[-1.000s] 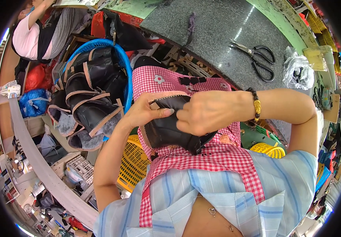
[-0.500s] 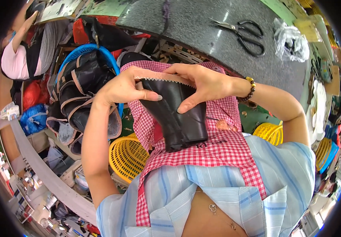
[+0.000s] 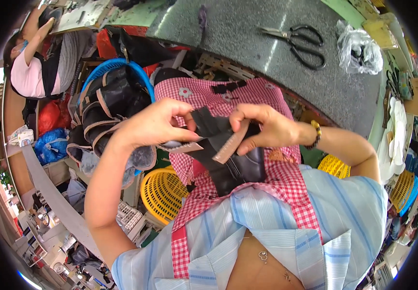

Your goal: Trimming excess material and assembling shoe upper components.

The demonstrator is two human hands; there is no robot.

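Note:
A black leather boot upper (image 3: 226,179) rests on my lap against a red-and-white checked apron (image 3: 293,188). Its top is spread apart, and pinkish-tan trim with a zigzag edge runs along both flaps. My left hand (image 3: 158,123) pinches the left side of the opening, thumb below and fingers above. My right hand (image 3: 265,129) grips the right flap by its trim strip (image 3: 230,148). Dark fabric shows between the two hands at the opening. A seam or zip line runs down the upper's front.
Black-handled scissors (image 3: 298,41) lie on the grey worktop (image 3: 228,29) ahead, with a clear plastic bag (image 3: 359,50) to their right. More boot uppers (image 3: 114,92) fill a blue basket at left. A yellow basket (image 3: 163,195) stands below them. Another person (image 3: 37,75) sits far left.
The boot upper has turned and its top has been pulled apart into two flaps. Both hands have moved lower, and the right hand now pinches one trimmed edge.

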